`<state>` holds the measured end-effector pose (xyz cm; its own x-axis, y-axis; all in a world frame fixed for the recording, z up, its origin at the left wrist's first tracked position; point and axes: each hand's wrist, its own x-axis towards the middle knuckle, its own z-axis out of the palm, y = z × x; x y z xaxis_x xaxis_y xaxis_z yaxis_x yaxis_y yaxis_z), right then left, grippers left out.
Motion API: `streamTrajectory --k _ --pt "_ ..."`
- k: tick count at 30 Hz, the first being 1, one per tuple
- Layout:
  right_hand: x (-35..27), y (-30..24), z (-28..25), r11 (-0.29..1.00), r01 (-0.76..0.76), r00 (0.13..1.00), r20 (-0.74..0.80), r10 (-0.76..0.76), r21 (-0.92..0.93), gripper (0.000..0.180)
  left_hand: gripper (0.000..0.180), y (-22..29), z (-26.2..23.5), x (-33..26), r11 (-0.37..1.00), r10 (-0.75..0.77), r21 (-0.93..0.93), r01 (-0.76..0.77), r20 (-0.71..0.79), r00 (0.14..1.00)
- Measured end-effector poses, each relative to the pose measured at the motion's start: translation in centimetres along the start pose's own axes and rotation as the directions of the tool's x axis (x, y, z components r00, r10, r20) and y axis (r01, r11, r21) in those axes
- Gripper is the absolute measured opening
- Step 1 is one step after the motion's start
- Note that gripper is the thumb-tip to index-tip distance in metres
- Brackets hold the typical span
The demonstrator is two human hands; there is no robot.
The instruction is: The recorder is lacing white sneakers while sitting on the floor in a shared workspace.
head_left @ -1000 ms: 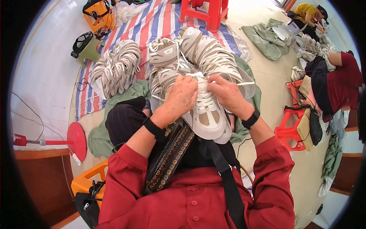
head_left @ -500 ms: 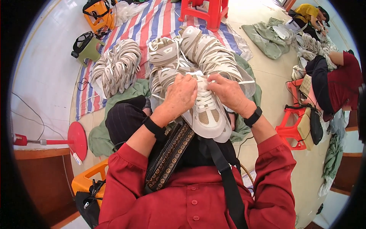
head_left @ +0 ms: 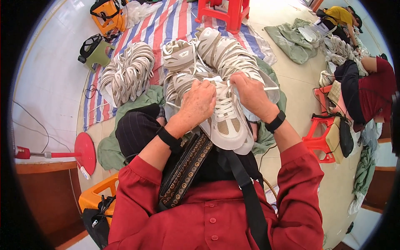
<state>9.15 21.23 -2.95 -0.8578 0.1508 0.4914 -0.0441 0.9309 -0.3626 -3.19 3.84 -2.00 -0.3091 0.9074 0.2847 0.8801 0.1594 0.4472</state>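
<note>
A beige and white shoe upper (head_left: pixel 225 125) with a white shoelace (head_left: pixel 225 105) threaded across its front lies over my lap, toe toward me. My left hand (head_left: pixel 197 102) is closed at the left side of its opening, its fingertips partly hidden. On the other side, my right hand (head_left: pixel 251 95) pinches the shoelace near the top eyelets, slightly apart from the upper. Another upper's pale edge shows just beneath this one. Beyond my hands, a long row of similar shoe uppers (head_left: pixel 231 56) lies stacked, loose laces trailing out.
A second bundle of uppers (head_left: pixel 127 73) rests on the striped sheet (head_left: pixel 168 25) to the left. Red stools (head_left: pixel 225 14) stand ahead and at right. A green stool (head_left: pixel 96 52) is far left. Two people (head_left: pixel 373 93) sit at the right among more uppers. Green cloth (head_left: pixel 109 146) lies around my legs.
My right hand has shifted up and to the right, drawing away from the upper with the shoelace. My left hand has stayed nearly in place.
</note>
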Motion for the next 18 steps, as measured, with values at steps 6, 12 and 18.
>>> streamTrajectory --k 6,12,18 --pt "-1.2 0.2 0.4 0.988 -0.108 0.992 0.084 0.100 0.106 0.019 0.010 -0.7 0.0 0.0 0.997 -0.028 -0.068 0.029 0.005 1.000" --pt "-3.5 0.0 0.3 0.970 -0.181 0.981 0.092 0.168 0.160 0.012 0.010 -1.2 -0.9 -0.2 0.981 0.033 -0.193 -0.022 0.052 0.998" --pt "-3.8 1.0 1.3 0.859 -0.291 0.956 0.088 0.281 0.422 0.012 0.010 -0.3 -1.3 -0.5 0.996 -0.056 -0.059 0.059 0.060 0.997"
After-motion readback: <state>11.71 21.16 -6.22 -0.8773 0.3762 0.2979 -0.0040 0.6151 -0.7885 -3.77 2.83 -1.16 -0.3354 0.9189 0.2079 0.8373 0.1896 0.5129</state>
